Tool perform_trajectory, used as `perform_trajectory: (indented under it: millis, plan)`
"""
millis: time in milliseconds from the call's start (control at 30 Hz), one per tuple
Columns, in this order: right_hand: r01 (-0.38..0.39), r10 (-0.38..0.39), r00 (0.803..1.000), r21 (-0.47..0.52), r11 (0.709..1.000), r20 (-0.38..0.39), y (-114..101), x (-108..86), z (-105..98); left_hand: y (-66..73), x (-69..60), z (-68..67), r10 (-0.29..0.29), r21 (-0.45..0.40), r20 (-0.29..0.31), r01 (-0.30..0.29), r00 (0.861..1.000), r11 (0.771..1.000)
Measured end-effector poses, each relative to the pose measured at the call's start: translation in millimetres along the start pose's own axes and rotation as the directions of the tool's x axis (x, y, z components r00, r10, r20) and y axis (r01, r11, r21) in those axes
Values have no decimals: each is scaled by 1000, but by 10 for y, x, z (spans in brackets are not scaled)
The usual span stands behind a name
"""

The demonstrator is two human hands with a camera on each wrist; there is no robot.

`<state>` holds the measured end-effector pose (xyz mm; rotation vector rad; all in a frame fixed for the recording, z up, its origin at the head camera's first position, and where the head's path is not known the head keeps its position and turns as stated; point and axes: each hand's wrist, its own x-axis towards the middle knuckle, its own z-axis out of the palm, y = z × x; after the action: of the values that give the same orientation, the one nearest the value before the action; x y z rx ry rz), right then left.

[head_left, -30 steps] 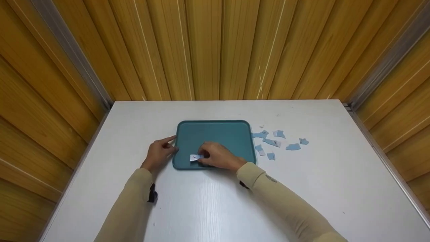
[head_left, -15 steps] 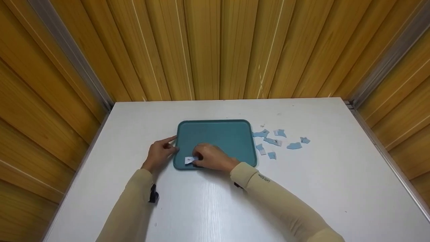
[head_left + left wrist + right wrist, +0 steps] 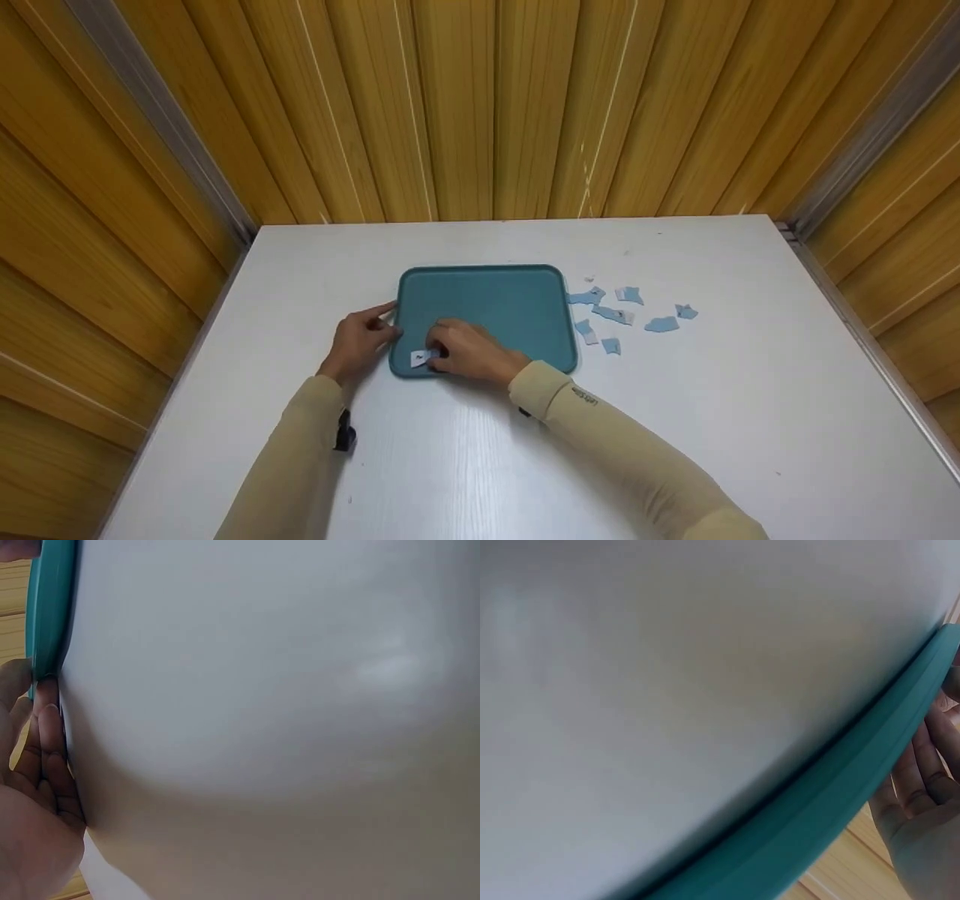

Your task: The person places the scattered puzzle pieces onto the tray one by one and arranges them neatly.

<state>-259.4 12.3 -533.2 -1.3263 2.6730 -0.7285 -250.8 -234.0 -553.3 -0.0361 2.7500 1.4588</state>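
Right hand [image 3: 469,351] now farther left, blue-and-white piece [image 3: 418,358] in pinch, left hand [image 3: 358,345] loose against tray [image 3: 487,296]

The tray [image 3: 517,307] looks smooth plastic, the scraps [image 3: 613,314] paper, the tabletop [image 3: 465,465] glossy.

The tray [image 3: 487,296] lies on the table [image 3: 300,277], a piece [image 3: 418,358] at its near left corner, scraps [image 3: 661,324] to its right.

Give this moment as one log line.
left hand: at tray edge; right hand: pinching blue-and-white piece in tray; loose pieces: table, right of tray
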Motion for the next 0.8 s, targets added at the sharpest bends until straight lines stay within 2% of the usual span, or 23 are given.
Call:
perform_trajectory:
  millis: [267,600,800]
  plan:
    - [-6,6,1000,-10,1000,14,-8,0,-9,17,-23,-6,-26,-4,1,26,1000,1000]
    - [-85,83,996,109,990,16,74,-55,-89,18,-24,8,-26,-15,14,26,1000,1000]
    - [-67,71,997,141,988,-26,138,-121,-167,23,-18,2,-12,-6,1,12,1000,1000]
